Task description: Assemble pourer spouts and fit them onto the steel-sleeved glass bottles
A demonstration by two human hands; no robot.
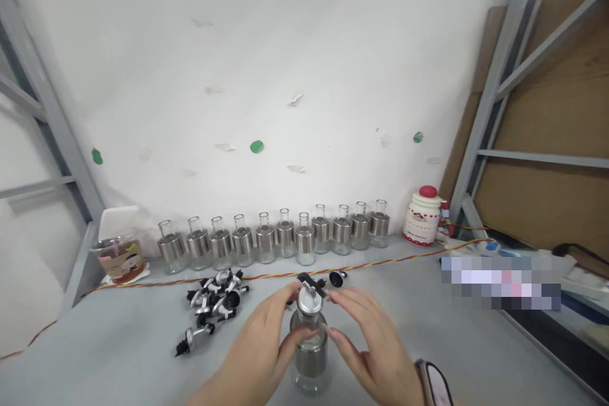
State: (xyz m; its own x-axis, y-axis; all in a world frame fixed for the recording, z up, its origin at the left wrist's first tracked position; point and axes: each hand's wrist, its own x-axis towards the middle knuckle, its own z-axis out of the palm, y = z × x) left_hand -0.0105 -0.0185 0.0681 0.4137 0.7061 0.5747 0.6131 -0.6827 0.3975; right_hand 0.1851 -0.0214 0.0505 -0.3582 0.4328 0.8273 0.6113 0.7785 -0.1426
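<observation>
A glass bottle with a steel sleeve (310, 355) stands on the grey table (118, 355) in front of me. A metal pourer spout with a black lever (310, 295) sits in its neck. My left hand (259, 349) wraps the bottle's left side, its fingers reaching the spout. My right hand (371, 342) curls at the right side, fingertips touching the spout and the sleeve. A watch band (435, 384) is on my right wrist.
Several open bottles with steel sleeves (276, 238) line the wall. A heap of spare pourer spouts (214, 298) lies left of the hands, one loose black cap (337, 277) behind. A plastic cup of drink (118, 257), a red-lidded jar (423, 216) and a twisted cable (380, 262) are nearby.
</observation>
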